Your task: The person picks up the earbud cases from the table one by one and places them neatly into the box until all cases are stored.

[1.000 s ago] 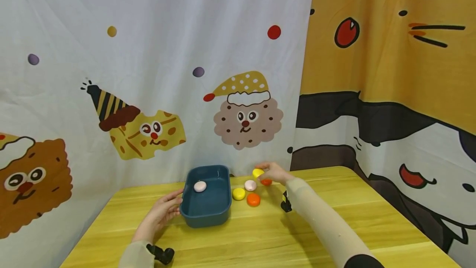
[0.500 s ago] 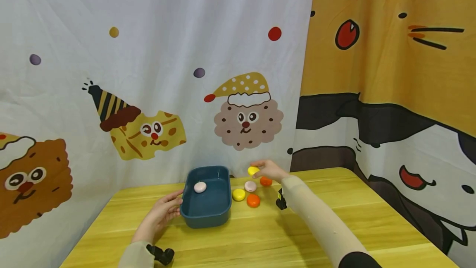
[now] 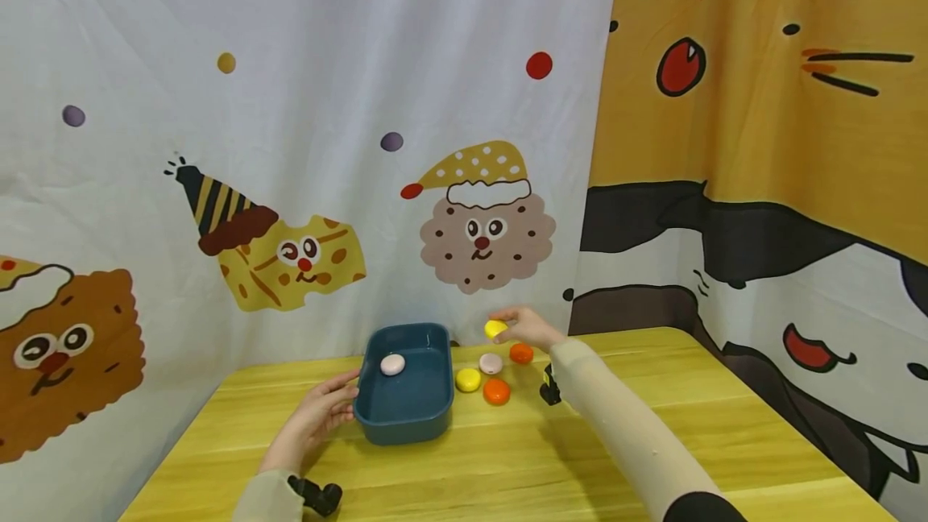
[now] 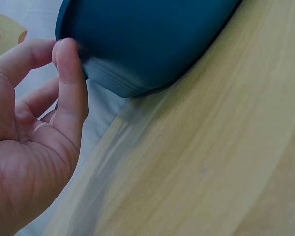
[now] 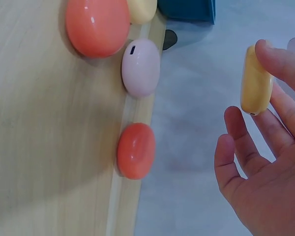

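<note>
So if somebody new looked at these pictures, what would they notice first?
Probably the huge orange cartoon animal at the head view's upper right. Next, maybe the smiling cheese in a striped party hat on the white curtain. Lower down, the bright yellow piece would pop, held in the right hand, to the right of the blue tray.

Tub [image 3: 404, 432] on table [image 3: 449, 483] — 1 disc [image 3: 393, 365] inside; 4 discs [image 3: 496, 391] right of the tub.
</note>
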Tool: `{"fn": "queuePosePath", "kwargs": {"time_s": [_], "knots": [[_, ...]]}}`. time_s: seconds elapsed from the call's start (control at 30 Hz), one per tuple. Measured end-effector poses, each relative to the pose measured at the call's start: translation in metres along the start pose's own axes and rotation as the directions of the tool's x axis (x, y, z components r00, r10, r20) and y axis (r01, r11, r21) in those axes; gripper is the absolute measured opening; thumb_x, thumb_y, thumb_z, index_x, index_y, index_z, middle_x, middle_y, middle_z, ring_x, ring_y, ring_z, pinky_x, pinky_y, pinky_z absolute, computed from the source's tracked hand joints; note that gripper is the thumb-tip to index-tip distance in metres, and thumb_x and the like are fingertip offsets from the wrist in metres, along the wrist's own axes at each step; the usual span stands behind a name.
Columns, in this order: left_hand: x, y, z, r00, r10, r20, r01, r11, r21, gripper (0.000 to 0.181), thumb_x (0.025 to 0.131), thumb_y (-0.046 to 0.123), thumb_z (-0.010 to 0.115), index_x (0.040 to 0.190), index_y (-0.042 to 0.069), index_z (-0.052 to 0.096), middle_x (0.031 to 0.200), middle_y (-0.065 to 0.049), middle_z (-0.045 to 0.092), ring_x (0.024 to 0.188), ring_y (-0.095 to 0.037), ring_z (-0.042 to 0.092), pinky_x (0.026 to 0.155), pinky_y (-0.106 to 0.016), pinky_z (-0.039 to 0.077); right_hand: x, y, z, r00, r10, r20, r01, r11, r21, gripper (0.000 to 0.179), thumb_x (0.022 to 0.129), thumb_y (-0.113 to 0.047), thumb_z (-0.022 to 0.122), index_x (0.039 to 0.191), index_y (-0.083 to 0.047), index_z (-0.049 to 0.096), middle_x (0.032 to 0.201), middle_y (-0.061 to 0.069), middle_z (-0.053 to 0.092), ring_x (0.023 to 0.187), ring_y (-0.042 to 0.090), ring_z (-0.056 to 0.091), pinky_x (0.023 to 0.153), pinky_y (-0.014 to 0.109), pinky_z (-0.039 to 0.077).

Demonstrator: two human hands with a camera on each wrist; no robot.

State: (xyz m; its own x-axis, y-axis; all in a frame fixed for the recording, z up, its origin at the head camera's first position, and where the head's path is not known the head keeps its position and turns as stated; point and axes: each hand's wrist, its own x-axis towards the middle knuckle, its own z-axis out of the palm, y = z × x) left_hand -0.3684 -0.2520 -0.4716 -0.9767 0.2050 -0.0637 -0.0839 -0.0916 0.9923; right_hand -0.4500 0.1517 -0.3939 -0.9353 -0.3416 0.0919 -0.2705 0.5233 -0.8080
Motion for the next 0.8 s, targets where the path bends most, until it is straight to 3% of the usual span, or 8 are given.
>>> {"fn": "queuePosePath", "kwargs": {"time_s": [0.8], "knots": [[0.003,-0.005,-0.001,1.0,-0.004,-0.001,0.004,1.0,0.014,0.063,0.097,0.012,0.058,0.15,-0.003,0.028,0.093,-0.005,0.062,0.065,-0.01,0.061,0.068,-0.025,0.055,0.013,-0.017,0.003,0.996,-0.085,0.023,0.085,0.996,0.0,0.053,0.082,-0.007,0.074,0.133,0.0,0.058,0.132,0.011,0.058,0.127,0.032,0.047,0.102,0.046,0.041]]}}
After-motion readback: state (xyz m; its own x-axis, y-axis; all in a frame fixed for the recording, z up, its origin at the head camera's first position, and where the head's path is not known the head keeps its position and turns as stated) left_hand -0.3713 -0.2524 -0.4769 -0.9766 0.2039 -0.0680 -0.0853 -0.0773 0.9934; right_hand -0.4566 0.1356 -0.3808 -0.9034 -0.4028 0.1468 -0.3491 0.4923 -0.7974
